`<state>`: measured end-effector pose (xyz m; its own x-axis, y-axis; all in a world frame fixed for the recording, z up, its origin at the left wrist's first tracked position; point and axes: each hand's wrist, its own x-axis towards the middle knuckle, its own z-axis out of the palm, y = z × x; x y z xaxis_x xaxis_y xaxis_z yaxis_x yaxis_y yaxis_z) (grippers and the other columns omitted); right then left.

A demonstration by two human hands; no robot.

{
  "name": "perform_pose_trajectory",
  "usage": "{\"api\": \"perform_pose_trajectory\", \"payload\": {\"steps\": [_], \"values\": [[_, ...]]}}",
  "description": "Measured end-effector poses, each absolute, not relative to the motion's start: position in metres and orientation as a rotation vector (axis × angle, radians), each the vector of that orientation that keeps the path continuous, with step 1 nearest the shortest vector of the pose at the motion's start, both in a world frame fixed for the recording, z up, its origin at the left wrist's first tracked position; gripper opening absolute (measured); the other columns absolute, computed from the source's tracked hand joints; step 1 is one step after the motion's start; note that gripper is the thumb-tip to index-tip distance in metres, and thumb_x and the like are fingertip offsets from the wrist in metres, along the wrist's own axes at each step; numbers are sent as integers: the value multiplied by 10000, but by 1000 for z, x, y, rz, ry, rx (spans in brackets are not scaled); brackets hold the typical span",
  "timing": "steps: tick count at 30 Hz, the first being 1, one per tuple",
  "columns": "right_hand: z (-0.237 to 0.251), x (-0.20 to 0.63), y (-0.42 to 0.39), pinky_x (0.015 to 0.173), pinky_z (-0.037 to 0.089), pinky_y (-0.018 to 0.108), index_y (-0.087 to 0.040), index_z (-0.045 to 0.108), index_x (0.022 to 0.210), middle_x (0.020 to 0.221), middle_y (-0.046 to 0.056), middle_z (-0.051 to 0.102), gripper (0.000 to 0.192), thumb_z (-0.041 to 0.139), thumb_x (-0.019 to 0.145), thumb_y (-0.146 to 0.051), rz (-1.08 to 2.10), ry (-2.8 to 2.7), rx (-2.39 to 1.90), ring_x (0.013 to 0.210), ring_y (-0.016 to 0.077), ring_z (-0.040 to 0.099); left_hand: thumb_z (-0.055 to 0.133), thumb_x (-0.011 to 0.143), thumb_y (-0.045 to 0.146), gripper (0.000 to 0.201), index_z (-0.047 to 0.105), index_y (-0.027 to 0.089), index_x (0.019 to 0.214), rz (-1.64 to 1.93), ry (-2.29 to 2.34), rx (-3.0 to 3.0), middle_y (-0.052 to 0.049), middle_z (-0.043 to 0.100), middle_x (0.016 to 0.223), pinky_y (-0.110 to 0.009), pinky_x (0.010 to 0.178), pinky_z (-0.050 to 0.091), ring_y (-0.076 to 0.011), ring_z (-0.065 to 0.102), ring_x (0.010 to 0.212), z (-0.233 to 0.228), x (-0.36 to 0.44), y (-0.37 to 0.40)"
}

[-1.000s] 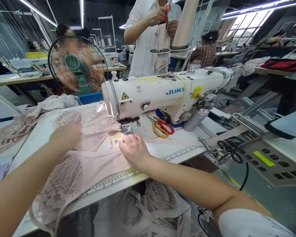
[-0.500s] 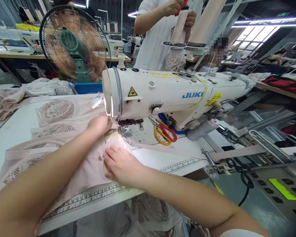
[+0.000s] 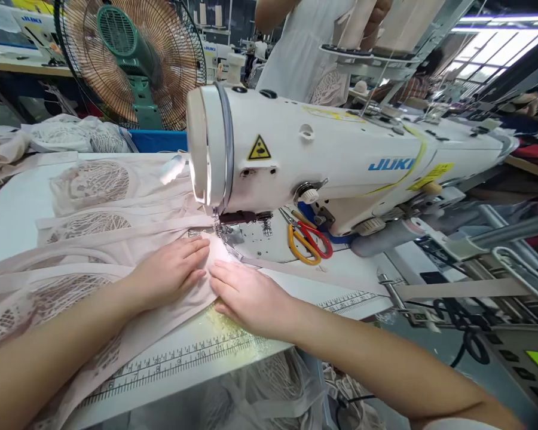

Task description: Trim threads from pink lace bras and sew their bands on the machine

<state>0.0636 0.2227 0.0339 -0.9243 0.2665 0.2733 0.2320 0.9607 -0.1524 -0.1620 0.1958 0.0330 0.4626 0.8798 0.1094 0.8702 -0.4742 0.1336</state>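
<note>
A beige garment [image 3: 161, 310] with lace panels is spread across the sewing table, one edge under the needle area of a white sewing machine [image 3: 269, 155]. My left hand [image 3: 173, 269] lies flat on the cloth just left of the presser foot, fingers stretched towards it. Close beside it, my right hand [image 3: 251, 295] has its fingers curled over the near edge of the same cloth, thumb low at the edge. A beige strip [image 3: 296, 269] runs from the foot area to the right. What lies beneath my fingers is hidden.
Orange- and red-handled scissors [image 3: 311, 242] lie behind the strip, under the machine arm. A ruler tape [image 3: 174, 361] lines the table's front edge. Behind stand a large fan [image 3: 130, 65], a blue bin [image 3: 159, 141] and a person in white [image 3: 291, 54]. More lace pieces hang below the table.
My left hand has come back from beside the needle to lie nearer me on the cloth. My right hand has shifted slightly right in view. The camera view has moved closer and lower.
</note>
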Motion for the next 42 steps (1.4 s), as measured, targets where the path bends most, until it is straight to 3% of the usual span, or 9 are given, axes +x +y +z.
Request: {"api": "perform_pose_trajectory", "payload": {"steps": [16,33,39,42], "values": [[30,87,216,1092,359,412,-25,502,1283,1389,176,473,486,414,934,-351,174,-2834,-525,1328,262,386,317,930,346,417,609,114,1116,250,1552,2693,-146,577,1270,-441,929,476,-283,541,1124,47,-157,215],[27,84,219,1093,364,394,8,492,1288,1394,196,461,545,441,929,-399,135,-2817,-540,1335,275,375,299,935,394,450,595,132,1148,212,1573,2698,-135,586,1260,-443,928,471,-282,537,1128,45,-162,227],[35,75,222,1084,372,388,39,472,1304,1401,228,434,620,493,905,-435,71,-2880,-569,1338,305,365,314,935,393,439,603,132,1138,196,1556,2765,-144,635,1150,-397,889,486,-266,574,1058,51,-168,239],[35,73,223,1078,379,378,30,475,1305,1395,221,446,630,512,894,-446,60,-2878,-579,1333,297,374,334,930,349,399,647,126,1037,253,1519,2867,-140,660,1096,-403,865,492,-269,590,1022,58,-161,231]]}}
